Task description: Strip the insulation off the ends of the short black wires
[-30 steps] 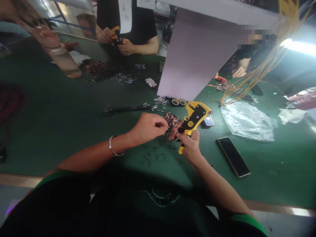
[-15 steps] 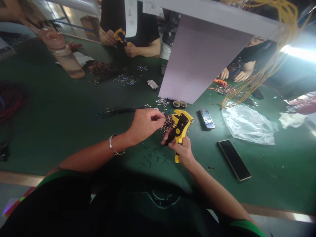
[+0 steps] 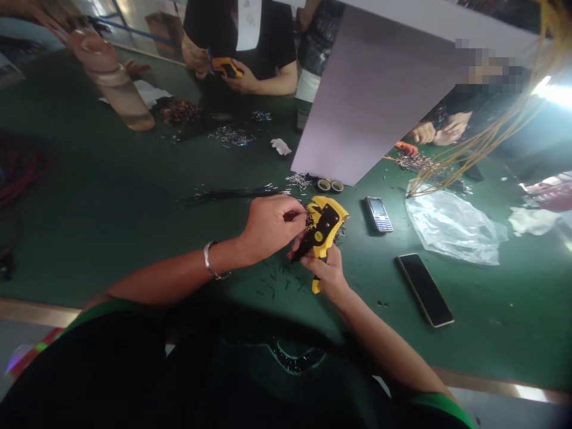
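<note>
My right hand (image 3: pixel 328 268) is wrapped round the handles of a yellow and black wire-stripping tool (image 3: pixel 325 225), its head tilted up. My left hand (image 3: pixel 274 229) is pinched at the tool's jaws, thumb and forefinger together; what they hold is too small and hidden to make out. Behind the tool lies a pile of small metal-tipped pieces, mostly covered. A bundle of thin black wires (image 3: pixel 232 194) stretches to the left beyond my left hand. Short dark scraps (image 3: pixel 279 283) are scattered on the green table (image 3: pixel 134 238) below my hands.
At right lie a keypad phone (image 3: pixel 379 215), a black smartphone (image 3: pixel 424 291) and a clear plastic bag (image 3: pixel 453 223). Two tape rolls (image 3: pixel 330 186) sit by a pale upright panel (image 3: pixel 366 89). A bottle (image 3: pixel 123 98) stands back left. Across the table, a person holds another yellow tool (image 3: pixel 227 67).
My left fingers have moved right, up to the tool's jaws, and the tool has turned slightly. Across the table, the other person's tool has tilted to lie flatter.
</note>
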Available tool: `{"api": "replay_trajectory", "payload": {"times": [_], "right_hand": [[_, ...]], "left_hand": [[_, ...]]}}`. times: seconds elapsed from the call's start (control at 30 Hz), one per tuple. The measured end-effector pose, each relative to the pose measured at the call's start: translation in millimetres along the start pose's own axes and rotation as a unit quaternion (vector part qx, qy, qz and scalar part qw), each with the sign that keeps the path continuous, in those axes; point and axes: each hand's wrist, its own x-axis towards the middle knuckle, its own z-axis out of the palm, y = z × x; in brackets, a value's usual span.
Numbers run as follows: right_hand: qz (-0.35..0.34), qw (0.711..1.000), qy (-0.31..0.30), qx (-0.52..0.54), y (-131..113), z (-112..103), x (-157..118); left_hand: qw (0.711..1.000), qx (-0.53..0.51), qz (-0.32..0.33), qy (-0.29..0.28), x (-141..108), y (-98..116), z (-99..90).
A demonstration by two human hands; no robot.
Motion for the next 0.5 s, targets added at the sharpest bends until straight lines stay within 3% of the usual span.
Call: {"api": "replay_trajectory", "payload": {"times": [0.27, 0.5], "right_hand": [[-0.003, 0.997, 0.056, -0.059, -9.5, 0.1, 0.4], [-0.006, 0.987, 0.074, -0.146, -6.3, -2.9, -0.7]], "left_hand": [[0.999, -0.014, -0.034, -0.033, -7.7, 0.2, 7.6], [0.999, 0.007, -0.015, -0.042, -11.9, 1.3, 11.4]]}}
